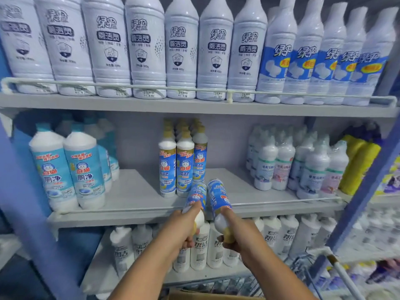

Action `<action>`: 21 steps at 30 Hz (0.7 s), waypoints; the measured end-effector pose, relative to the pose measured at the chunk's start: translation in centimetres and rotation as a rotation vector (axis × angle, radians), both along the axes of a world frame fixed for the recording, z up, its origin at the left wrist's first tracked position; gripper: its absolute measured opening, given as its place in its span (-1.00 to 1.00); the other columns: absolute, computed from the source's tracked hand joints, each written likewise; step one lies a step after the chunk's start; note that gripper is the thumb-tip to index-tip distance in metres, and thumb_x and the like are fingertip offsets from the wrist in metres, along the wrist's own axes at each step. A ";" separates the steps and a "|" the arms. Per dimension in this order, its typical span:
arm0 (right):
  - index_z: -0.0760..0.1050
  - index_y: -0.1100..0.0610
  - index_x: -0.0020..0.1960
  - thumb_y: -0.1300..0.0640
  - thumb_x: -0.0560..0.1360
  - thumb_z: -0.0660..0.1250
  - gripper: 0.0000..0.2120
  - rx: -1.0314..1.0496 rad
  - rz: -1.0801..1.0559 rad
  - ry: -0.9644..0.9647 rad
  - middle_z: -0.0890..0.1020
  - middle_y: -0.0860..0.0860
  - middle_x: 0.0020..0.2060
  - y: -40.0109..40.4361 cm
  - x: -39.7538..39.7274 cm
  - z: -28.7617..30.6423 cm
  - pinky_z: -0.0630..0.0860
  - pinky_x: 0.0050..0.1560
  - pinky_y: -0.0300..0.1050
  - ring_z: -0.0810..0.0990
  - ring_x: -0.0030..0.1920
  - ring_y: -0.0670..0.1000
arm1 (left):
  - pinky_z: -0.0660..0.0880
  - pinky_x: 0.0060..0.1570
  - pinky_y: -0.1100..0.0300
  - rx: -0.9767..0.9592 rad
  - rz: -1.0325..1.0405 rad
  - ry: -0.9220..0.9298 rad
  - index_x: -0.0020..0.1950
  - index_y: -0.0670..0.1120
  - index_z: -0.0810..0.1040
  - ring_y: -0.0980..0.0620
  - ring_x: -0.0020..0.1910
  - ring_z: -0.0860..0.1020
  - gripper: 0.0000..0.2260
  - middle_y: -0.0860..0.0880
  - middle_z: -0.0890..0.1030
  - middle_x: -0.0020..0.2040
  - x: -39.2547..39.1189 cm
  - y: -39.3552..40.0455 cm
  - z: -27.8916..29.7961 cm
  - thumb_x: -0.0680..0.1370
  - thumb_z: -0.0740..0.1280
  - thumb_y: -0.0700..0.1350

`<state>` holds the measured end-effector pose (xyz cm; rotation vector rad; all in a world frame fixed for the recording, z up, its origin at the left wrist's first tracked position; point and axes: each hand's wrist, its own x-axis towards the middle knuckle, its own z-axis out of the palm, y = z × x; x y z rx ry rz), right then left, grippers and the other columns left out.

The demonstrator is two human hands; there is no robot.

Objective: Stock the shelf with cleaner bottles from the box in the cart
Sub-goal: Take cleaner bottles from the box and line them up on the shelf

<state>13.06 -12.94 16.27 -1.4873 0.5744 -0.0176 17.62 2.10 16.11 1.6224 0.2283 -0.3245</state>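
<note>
- Two blue-labelled bottles are being gripped near their necks: one in the left hand [184,229], one in the right hand [233,233].
- Both are being angled base-first toward the middle shelf [134,198], apparently just right of the matching row [183,167]; they should be stood upright with labels facing out.

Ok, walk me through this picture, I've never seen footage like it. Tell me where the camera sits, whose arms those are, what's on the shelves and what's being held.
There is one picture, taken by a wide-angle camera worn on a person's head, looking forward and down. No machine is involved: the two bare arms belong to the wearer.

The left hand grips one blue-labelled cleaner bottle and the right hand grips another. Both are held near the neck, bases pointing towards the middle shelf.

On that shelf, matching gold-capped bottles stand just beyond them, with other cleaners either side. The top shelf carries large white bottles. At the bottom edge you can see part of a cardboard box.
</note>
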 end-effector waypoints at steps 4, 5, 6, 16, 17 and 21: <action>0.14 0.03 0.59 -0.06 0.54 0.37 -0.29 -0.058 0.143 0.004 0.65 0.08 -0.05 -1.4 0.7 -0.3 0.65 -0.24 -0.03 0.61 -0.34 0.11 | 0.48 -0.43 0.18 -0.054 -0.026 0.039 0.23 -0.07 0.47 0.02 -0.54 0.39 -0.66 -0.19 0.62 -0.20 0.7 -0.7 -0.1 0.58 0.33 0.12; 0.07 -0.08 0.60 -0.05 0.54 0.38 -0.25 -0.069 0.188 -0.022 0.64 0.05 0.02 -1.5 0.7 -0.4 0.67 -0.17 0.01 0.63 -0.29 0.09 | 0.48 -0.43 0.18 -0.071 -0.024 0.021 0.29 0.04 0.41 0.02 -0.54 0.39 -0.70 -0.21 0.63 -0.16 0.7 -0.7 -0.1 0.60 0.32 0.09; 0.06 -0.15 0.60 -0.03 0.52 0.41 -0.22 -0.088 0.233 -0.052 0.64 0.01 0.04 -1.6 0.5 -0.3 0.68 -0.09 0.04 0.64 -0.23 0.05 | 0.49 -0.43 0.17 -0.066 -0.021 -0.008 0.33 0.21 0.32 0.02 -0.54 0.40 -0.68 -0.23 0.64 -0.12 0.6 -0.8 -0.2 0.61 0.30 0.07; 0.16 -0.26 0.50 0.19 0.35 0.59 -0.07 -0.153 0.492 -0.289 0.68 -0.17 0.04 -3.0 -0.3 -0.5 0.55 -0.07 -0.35 0.67 -0.02 -0.20 | 0.67 -0.16 0.02 0.102 0.039 -0.372 0.34 0.35 0.42 0.22 -0.16 0.65 -0.30 0.29 0.62 -0.01 -0.6 -1.3 -2.3 0.36 0.59 -0.17; 0.18 -0.28 0.49 0.19 0.36 0.59 -0.10 -0.160 0.474 -0.305 0.68 -0.20 0.01 -3.0 -0.2 -0.5 0.55 -0.06 -0.35 0.67 -0.04 -0.21 | 0.67 -0.17 0.03 0.119 0.038 -0.391 0.34 0.35 0.43 0.24 -0.18 0.64 -0.33 0.35 0.60 -0.07 -0.7 -1.2 -2.3 0.39 0.58 -0.16; 0.33 -0.31 0.42 -0.16 0.27 0.57 -0.22 -0.213 0.358 -0.345 0.69 -0.13 0.00 -3.4 0.8 0.1 0.57 -0.13 -0.25 0.64 -0.19 -0.17 | 0.64 -0.15 0.16 0.178 -0.006 -0.454 0.31 0.38 0.43 0.35 -0.15 0.61 -0.42 0.43 0.59 -0.06 -0.8 -1.2 -1.5 0.41 0.57 -0.02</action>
